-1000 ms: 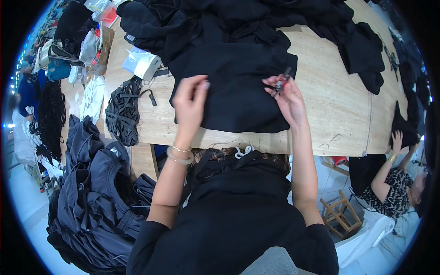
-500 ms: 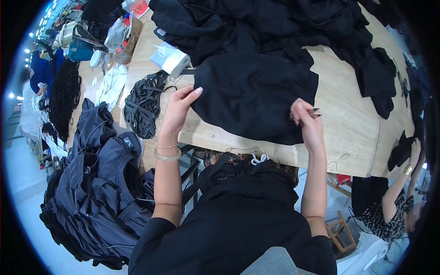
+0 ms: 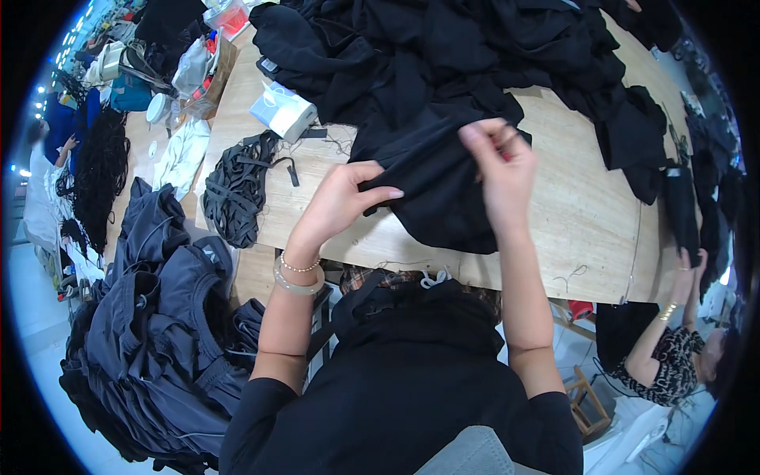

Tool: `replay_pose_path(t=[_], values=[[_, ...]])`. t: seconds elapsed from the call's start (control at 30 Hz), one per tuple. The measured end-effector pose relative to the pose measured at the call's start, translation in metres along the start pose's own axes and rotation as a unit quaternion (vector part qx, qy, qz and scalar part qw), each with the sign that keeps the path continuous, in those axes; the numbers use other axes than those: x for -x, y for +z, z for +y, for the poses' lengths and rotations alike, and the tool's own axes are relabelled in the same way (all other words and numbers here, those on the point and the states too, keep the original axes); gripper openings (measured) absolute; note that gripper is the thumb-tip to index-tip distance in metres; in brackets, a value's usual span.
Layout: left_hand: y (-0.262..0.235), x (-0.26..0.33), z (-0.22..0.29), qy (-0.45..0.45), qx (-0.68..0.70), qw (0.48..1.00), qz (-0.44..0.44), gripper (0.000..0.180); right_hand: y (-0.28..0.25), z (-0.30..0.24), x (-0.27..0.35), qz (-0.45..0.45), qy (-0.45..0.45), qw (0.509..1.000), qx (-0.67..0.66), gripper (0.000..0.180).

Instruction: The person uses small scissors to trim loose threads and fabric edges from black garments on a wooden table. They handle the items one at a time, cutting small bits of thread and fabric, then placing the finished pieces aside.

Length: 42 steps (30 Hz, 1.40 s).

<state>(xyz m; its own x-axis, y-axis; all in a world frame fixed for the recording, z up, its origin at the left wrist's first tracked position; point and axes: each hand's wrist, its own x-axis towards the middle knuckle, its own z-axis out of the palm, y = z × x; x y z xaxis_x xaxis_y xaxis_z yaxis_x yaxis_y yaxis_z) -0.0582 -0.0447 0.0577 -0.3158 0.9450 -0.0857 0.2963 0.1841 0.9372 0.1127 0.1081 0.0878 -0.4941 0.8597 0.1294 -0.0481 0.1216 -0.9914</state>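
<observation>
Plainly, left fingers (image 3: 384, 195) pinch black cloth (image 3: 447, 190); what blurred right fingers (image 3: 478, 144) hold, I cannot tell.

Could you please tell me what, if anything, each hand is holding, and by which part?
The left hand pinches the black cloth by its left edge; what the right hand holds is too blurred to tell.

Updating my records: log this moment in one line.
Left hand: pinching black cloth | right hand: over cloth, grip unclear | nearby: dark strap bundle, white-blue box | rest: wooden table, black fabric pile
</observation>
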Motion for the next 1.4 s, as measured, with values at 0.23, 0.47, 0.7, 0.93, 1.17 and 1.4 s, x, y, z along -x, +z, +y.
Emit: replay_pose_path(t=[0.23,0.47,0.7,0.93,1.17,1.4], values=[[-0.009,-0.002,0.003,-0.035,-0.106,0.991,0.073,0.037,-0.066,0.000,-0.014,0.104,0.039,0.989,-0.102,0.011],[0.031,-0.015,-0.012,-0.122,0.274,0.938,0.174,0.026,-0.047,-0.023,0.064,-0.453,-0.016,0.891,0.011,0.018],[0.051,0.003,0.013,-0.055,0.388,0.920,0.030,0.077,-0.052,0.020,0.094,-0.361,0.154,0.915,0.095,0.011],[0.070,0.014,0.026,-0.038,0.381,0.920,-0.084,0.079,-0.024,0.012,0.062,-0.098,0.143,0.985,0.025,0.014],[0.047,0.019,0.041,-0.114,0.550,0.823,0.081,0.016,-0.027,0.014,0.068,-0.145,0.024,0.988,0.052,0.011],[0.057,0.022,0.040,-0.071,0.548,0.823,0.128,0.022,-0.035,0.017,0.071,-0.134,-0.029,0.984,0.113,0.012]])
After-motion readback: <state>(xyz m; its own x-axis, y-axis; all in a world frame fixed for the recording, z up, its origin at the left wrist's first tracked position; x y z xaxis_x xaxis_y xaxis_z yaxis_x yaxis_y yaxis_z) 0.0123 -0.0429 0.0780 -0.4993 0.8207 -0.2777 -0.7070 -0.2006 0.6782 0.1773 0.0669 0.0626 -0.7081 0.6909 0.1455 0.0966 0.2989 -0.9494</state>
